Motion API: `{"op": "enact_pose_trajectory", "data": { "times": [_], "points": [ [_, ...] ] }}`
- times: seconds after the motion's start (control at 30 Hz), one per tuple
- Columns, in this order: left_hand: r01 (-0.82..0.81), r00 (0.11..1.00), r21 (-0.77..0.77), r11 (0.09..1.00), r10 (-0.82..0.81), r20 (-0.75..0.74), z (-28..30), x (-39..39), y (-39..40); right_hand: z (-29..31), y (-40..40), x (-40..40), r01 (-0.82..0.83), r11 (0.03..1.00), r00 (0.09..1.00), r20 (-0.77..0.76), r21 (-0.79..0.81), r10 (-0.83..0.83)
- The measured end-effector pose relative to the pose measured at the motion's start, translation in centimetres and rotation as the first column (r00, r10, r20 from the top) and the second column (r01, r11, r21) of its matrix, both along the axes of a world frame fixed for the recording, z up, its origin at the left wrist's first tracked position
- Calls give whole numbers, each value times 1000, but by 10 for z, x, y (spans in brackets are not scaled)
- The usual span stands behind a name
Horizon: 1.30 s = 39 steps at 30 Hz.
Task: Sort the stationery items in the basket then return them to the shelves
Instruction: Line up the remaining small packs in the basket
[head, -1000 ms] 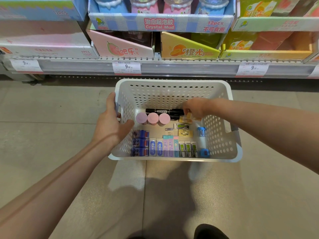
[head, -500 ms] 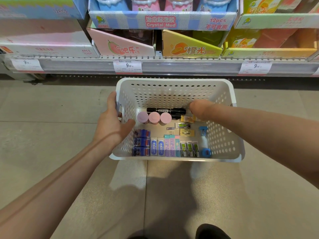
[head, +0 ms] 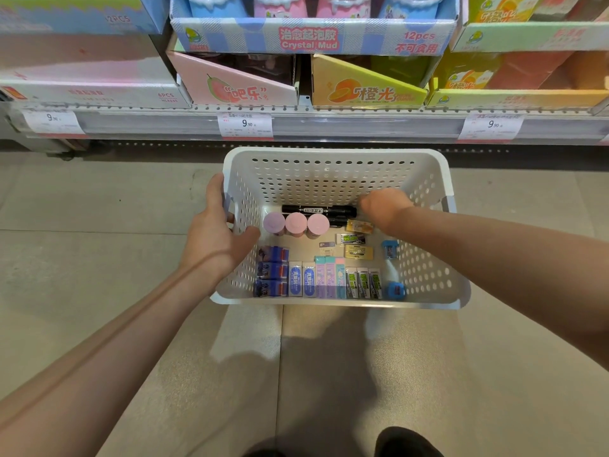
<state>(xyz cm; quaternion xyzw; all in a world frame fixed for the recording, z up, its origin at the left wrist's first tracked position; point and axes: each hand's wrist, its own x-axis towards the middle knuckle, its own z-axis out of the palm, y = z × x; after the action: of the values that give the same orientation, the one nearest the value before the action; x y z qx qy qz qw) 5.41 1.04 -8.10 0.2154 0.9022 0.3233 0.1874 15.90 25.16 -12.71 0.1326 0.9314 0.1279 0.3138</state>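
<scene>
Head view: my left hand grips the white holey plastic basket to steady it; my right hand reaches inside, its fingers hidden, so I cannot tell.

White perforated basket on floor; erasers, pink tubes, black markers sorted inside.
</scene>
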Motion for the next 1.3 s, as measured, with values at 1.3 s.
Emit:
{"op": "enact_pose_trajectory", "data": {
  "times": [1.3],
  "points": [
    [-20, 1000, -2, 1000, 20, 19, 3, 1, 1, -40, -20, 2, 300, 756, 851, -194, -582, -488]
  ]
}}
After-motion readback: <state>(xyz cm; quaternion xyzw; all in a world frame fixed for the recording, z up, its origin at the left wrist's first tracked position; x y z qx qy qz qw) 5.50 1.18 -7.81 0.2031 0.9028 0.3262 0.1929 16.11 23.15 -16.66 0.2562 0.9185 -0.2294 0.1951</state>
